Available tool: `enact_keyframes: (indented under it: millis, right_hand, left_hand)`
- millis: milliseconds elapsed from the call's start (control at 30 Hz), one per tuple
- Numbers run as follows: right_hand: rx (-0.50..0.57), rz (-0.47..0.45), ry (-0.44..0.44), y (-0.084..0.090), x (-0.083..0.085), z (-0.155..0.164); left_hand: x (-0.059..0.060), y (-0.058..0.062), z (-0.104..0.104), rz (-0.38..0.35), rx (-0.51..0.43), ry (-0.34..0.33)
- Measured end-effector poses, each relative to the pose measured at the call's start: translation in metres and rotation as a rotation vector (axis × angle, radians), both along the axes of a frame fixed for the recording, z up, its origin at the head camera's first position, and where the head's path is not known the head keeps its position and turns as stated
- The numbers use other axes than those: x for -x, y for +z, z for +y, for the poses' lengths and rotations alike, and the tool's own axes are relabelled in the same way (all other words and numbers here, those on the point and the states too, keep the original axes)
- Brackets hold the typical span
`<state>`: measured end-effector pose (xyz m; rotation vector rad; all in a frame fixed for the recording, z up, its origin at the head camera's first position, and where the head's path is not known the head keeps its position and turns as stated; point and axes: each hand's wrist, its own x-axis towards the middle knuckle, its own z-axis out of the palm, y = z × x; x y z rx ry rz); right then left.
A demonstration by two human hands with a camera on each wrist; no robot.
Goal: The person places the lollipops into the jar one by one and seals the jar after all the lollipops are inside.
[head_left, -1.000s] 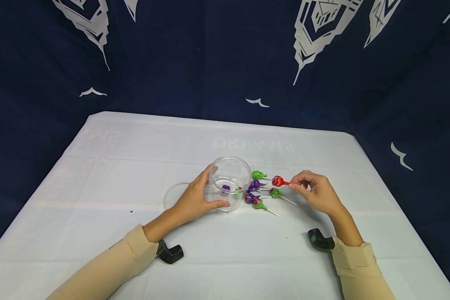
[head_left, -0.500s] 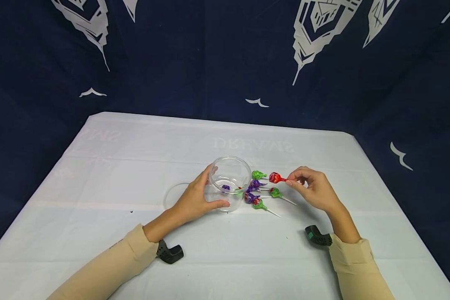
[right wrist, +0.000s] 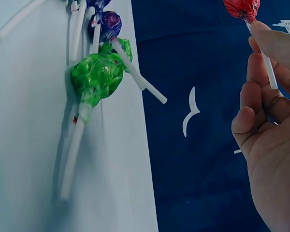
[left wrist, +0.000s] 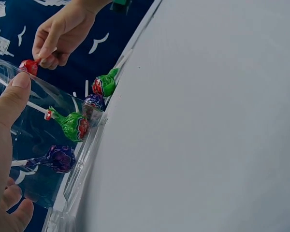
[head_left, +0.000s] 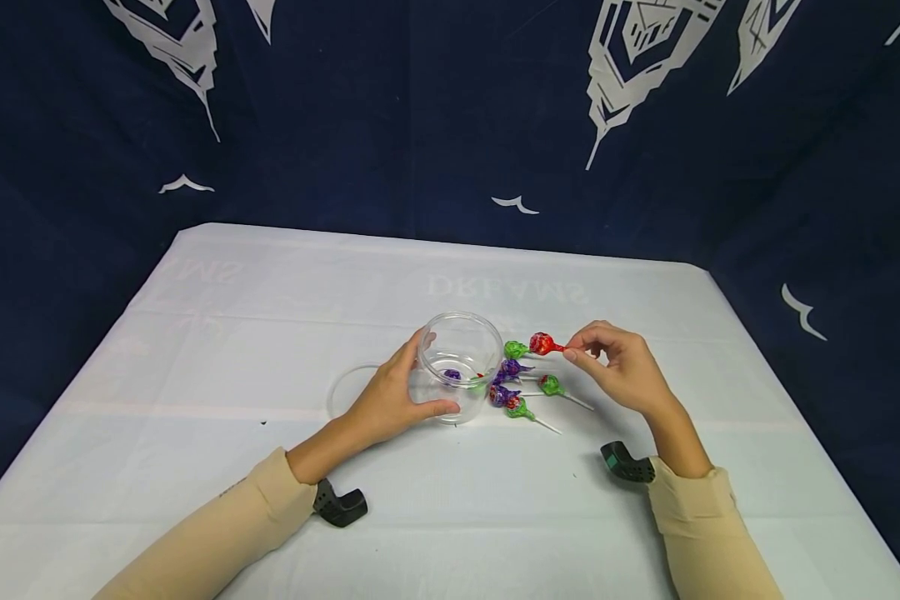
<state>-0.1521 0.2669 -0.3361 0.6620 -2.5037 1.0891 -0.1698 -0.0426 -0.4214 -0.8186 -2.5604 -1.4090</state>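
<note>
Red lollipop lifted, two already in the tub.
The right hand (head_left: pixel 618 371) pinches the red lollipop (head_left: pixel 542 343) by its stick, just right of the clear tub (head_left: pixel 459 360) that the left hand (head_left: pixel 390 398) grips; five lollipops (head_left: pixel 521 385) remain on the desk (head_left: pixel 270 317), open room all round.

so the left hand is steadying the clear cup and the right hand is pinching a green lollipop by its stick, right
Not quite: the lollipop the right hand pinches by its stick is red, not green. The head view shows the red lollipop lifted beside the clear cup, which the left hand does steady. The green lollipops lie on the table.
</note>
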Motion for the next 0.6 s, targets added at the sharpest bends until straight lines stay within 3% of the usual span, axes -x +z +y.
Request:
enact_keyframes:
  millis: [600]
  right_hand:
    - [0.039,0.023,0.017,0.007,0.005,-0.013]
  left_hand:
    - [0.000,0.000,0.000,-0.003,-0.007,-0.001]
